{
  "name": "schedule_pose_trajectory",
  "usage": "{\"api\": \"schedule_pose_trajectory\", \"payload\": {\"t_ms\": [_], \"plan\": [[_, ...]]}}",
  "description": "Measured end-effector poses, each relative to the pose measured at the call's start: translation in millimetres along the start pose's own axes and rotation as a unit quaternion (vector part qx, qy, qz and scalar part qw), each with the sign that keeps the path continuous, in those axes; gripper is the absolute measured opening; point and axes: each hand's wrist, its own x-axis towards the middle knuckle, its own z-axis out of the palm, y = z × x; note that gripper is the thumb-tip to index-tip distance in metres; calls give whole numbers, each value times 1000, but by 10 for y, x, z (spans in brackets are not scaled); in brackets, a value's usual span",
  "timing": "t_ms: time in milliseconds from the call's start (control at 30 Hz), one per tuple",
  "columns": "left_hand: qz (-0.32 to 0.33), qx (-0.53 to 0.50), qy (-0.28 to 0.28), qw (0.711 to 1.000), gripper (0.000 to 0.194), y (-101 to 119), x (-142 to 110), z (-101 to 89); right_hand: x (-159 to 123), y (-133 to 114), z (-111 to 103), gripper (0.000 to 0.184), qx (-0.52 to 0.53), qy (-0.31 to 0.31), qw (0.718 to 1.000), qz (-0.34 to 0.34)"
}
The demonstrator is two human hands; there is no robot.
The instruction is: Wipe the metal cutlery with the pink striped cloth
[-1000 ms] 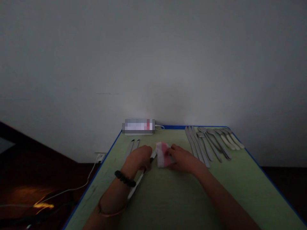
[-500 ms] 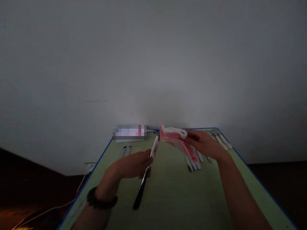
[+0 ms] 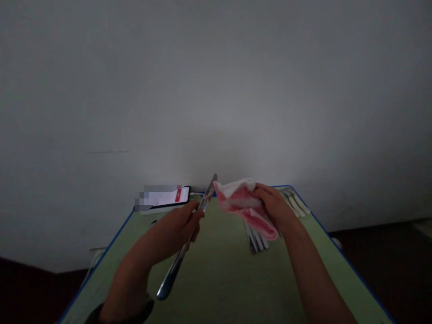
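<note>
My left hand (image 3: 178, 229) is closed on a shiny metal table knife (image 3: 173, 268), its blade pointing up and away and its handle hanging toward me. In my right hand (image 3: 274, 206) the fingers grip a pink and white cloth (image 3: 243, 202), which droops in folds. The cloth's left edge is close to the knife's blade tip; whether they touch I cannot tell. Below the cloth several metal knives (image 3: 257, 240) lie side by side on the green table, partly covered from view by it.
A lit phone (image 3: 168, 198) with a white cable lies at the table's far left corner. Several white-handled pieces of cutlery (image 3: 297, 202) rest at the far right corner. The green table (image 3: 216, 283) has a blue edge and stands against a grey wall (image 3: 216, 90).
The view has shifted and turned to the right. The knife has turned, showing more of its handle's face, and the cloth has opened out and hangs closer to the blade.
</note>
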Motion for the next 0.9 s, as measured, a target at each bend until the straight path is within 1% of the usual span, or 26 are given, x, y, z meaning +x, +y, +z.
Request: {"api": "schedule_pose_trajectory", "payload": {"t_ms": [67,167,267,367,467,533,600,667,733,833,900], "plan": [[-8,6,-2,1000,24,-15,-40,-23,24,53,37,23,49,-9,999,22],[-28,-12,-6,1000,26,-27,-61,-35,80,162,103,27,109,-42,993,28],[-36,-27,6,999,28,-7,-53,-18,141,245,159,34,183,-18,982,31],[-13,-10,47,999,30,48,-37,-2,176,260,174,41,234,3,971,54],[13,1,126,992,32,121,-32,-2,174,222,161,41,278,-8,955,99],[17,-18,178,984,35,165,-30,5,164,192,160,35,343,-10,932,113],[27,-53,198,978,38,194,-17,30,157,169,170,26,423,-3,899,111],[54,-86,193,976,40,200,10,76,150,159,187,20,494,2,863,107],[89,-100,175,976,42,185,45,131,136,160,204,17,545,-2,833,100],[128,-83,141,978,43,151,81,201,99,176,238,17,593,-39,799,94],[144,-69,135,978,41,147,87,229,79,187,278,22,614,-59,782,95]]}}
